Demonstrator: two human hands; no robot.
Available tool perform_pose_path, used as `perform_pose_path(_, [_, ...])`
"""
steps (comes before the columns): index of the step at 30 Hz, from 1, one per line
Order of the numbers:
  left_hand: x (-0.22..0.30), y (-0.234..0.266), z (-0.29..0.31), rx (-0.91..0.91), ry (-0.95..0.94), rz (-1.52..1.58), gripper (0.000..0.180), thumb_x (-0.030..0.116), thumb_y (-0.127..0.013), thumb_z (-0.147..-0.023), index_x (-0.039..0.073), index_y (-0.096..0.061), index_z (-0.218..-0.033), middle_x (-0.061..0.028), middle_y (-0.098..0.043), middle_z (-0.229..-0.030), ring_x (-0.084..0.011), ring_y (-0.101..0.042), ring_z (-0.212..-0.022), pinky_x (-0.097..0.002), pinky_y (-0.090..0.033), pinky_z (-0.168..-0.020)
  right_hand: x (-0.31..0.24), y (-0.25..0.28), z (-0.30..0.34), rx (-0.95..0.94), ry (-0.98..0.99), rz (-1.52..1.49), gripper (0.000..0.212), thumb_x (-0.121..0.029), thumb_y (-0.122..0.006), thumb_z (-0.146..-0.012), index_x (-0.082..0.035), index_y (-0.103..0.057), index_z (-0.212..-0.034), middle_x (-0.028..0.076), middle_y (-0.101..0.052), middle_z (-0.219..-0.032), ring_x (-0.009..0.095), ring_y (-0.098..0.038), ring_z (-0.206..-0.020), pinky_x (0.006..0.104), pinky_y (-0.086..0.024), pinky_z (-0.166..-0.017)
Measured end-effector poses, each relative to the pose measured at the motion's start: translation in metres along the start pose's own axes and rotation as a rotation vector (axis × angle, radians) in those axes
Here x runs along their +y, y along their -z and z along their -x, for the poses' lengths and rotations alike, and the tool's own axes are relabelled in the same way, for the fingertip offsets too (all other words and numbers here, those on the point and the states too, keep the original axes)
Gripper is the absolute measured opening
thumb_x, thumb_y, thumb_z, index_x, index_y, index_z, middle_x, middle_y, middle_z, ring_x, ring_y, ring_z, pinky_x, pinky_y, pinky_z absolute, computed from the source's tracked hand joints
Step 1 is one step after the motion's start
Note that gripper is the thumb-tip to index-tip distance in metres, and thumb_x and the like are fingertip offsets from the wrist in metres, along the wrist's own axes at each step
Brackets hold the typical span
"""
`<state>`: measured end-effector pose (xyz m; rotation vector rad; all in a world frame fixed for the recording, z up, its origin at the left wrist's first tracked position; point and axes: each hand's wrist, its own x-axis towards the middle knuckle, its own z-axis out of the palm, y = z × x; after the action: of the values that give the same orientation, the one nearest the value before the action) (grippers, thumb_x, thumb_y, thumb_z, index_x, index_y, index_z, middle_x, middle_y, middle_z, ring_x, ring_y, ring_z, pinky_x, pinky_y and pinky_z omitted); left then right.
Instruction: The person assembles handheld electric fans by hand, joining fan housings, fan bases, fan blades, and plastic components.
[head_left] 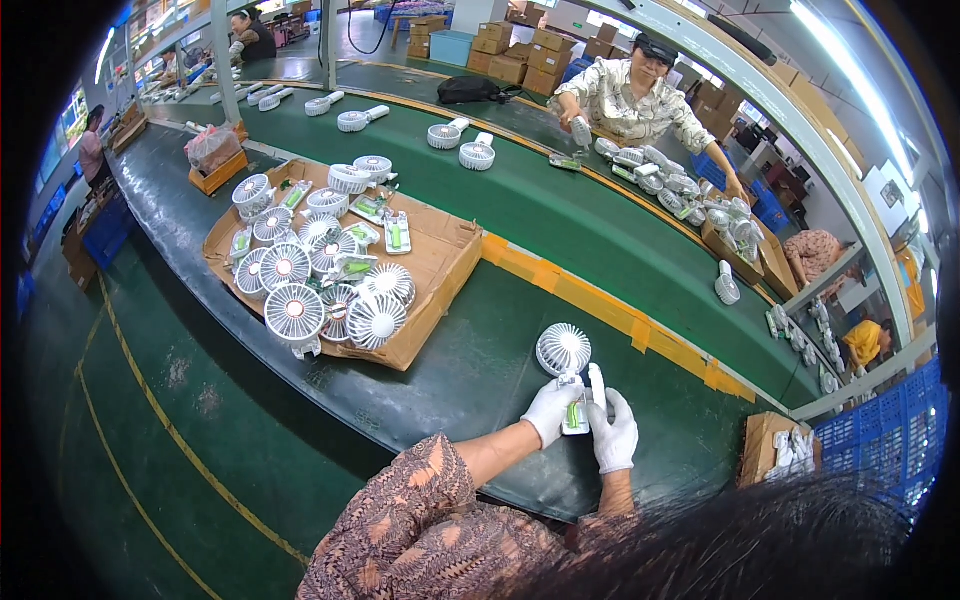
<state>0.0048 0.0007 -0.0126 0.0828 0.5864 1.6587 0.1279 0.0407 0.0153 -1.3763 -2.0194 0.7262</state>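
The carton (432, 322) of fans (287, 267) lies on the bench (450, 385) left of the held fan (563, 349), the conveyor (585, 238) behind.

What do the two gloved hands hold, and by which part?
The left hand holds a white fan by its handle; the right hand holds a slim white piece by its lower part.

Passable between the cardboard tray (445, 298) and the gloved left hand (548, 413), over bare bench (470, 390). Passable likewise to the right of the gloved right hand (614, 432), up to the small carton (756, 442). Blocked beyond by the blue crate (890, 430) and metal rail (865, 378). Obstructed directly ahead of both hands by the held fan (564, 352) and slender white part (597, 378). Open past these across the flat orange tape (570, 292) onto the green belt (600, 225); interrupted at right by a lone fan (727, 286).
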Motion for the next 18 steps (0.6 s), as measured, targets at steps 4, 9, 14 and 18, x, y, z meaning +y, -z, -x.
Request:
perform_pose_path(4, [0.002, -0.001, 0.002, 0.015, -0.007, 0.008, 0.014, 0.008, -0.049, -0.088, 0.008, -0.052, -0.101, -0.0048, -0.059, -0.088, -0.0163, -0.060, -0.075, -0.0311, -0.051, -0.065, -0.002, -0.001, 0.000, -0.005, -0.004, 0.006, 0.044, -0.030, -0.068, -0.072, -0.005, -0.060, -0.108, 0.012, -0.063, -0.093, 0.023, -0.061, -0.079, 0.0332, -0.048, -0.073])
perform_pose_path(9, [0.004, -0.005, 0.005, -0.002, 0.008, 0.011, 0.015, 0.008, -0.049, -0.088, 0.008, -0.052, -0.102, -0.0057, -0.060, -0.089, -0.0172, -0.060, -0.076, -0.0311, -0.051, -0.065, 0.005, -0.002, -0.001, 0.013, 0.004, -0.038, 0.044, -0.030, -0.068, -0.073, -0.005, -0.060, -0.108, 0.012, -0.063, -0.094, 0.023, -0.061, -0.079, 0.0331, -0.048, -0.072])
perform_pose_path(14, [0.003, -0.002, 0.004, -0.008, 0.010, 0.026, 0.016, 0.007, -0.049, -0.088, 0.008, -0.052, -0.103, -0.0064, -0.060, -0.090, -0.0180, -0.061, -0.077, -0.0317, -0.052, -0.065, 0.002, -0.002, 0.001, 0.014, 0.009, -0.034, 0.044, -0.030, -0.068, -0.072, -0.005, -0.060, -0.108, 0.011, -0.063, -0.093, 0.023, -0.061, -0.078, 0.0329, -0.048, -0.072])
perform_pose_path(18, [0.002, 0.001, 0.003, -0.029, 0.012, 0.028, 0.017, 0.007, -0.050, -0.087, 0.008, -0.051, -0.104, -0.0065, -0.060, -0.091, -0.0180, -0.061, -0.077, -0.0319, -0.052, -0.064, -0.004, 0.000, 0.002, -0.001, 0.006, 0.009, 0.044, -0.030, -0.068, -0.072, -0.005, -0.060, -0.108, 0.012, -0.063, -0.092, 0.023, -0.061, -0.078, 0.0329, -0.048, -0.072])
